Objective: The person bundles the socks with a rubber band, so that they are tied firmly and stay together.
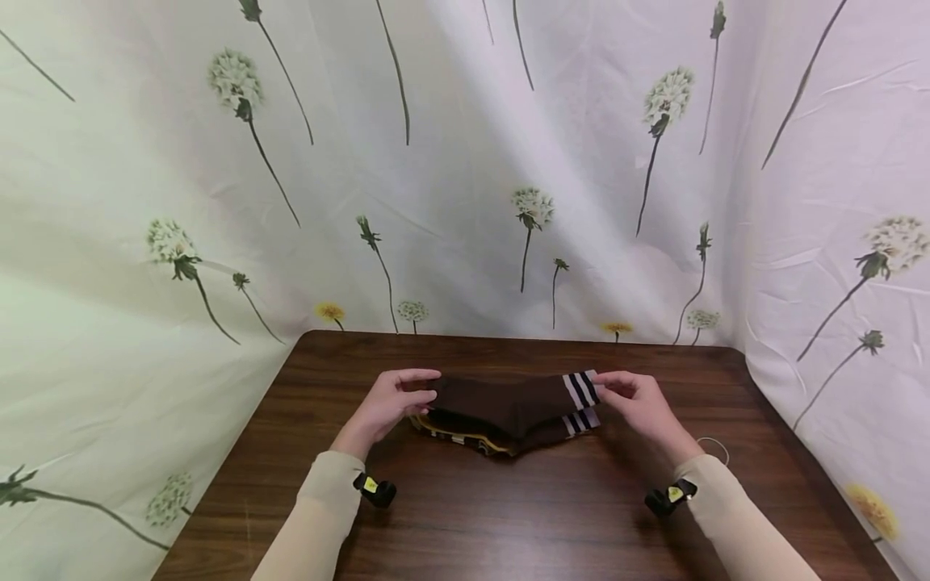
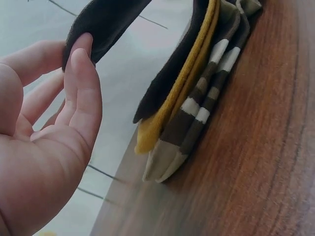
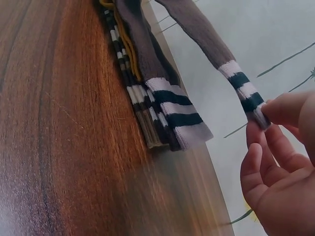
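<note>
A dark brown sock [image 1: 501,399] with a white cuff striped in dark bands stretches between my two hands, lifted above a pile of socks. My left hand [image 1: 388,403] pinches its toe end between thumb and fingers. At the other end, my right hand [image 1: 643,407] pinches the striped cuff. Below lies a matching brown sock [image 3: 140,49], its striped cuff [image 3: 177,115] showing in the right wrist view. Under that are a mustard yellow layer [image 2: 167,108] and brown, white and beige patterned socks [image 2: 197,105], stacked flat.
The pile rests on a dark wood-grain table [image 1: 494,516] with rounded back corners. A white curtain [image 1: 465,161] printed with dandelions hangs behind it and along both sides. Each wrist wears a small black camera, the left wrist camera [image 1: 376,489] and the right wrist camera [image 1: 668,497].
</note>
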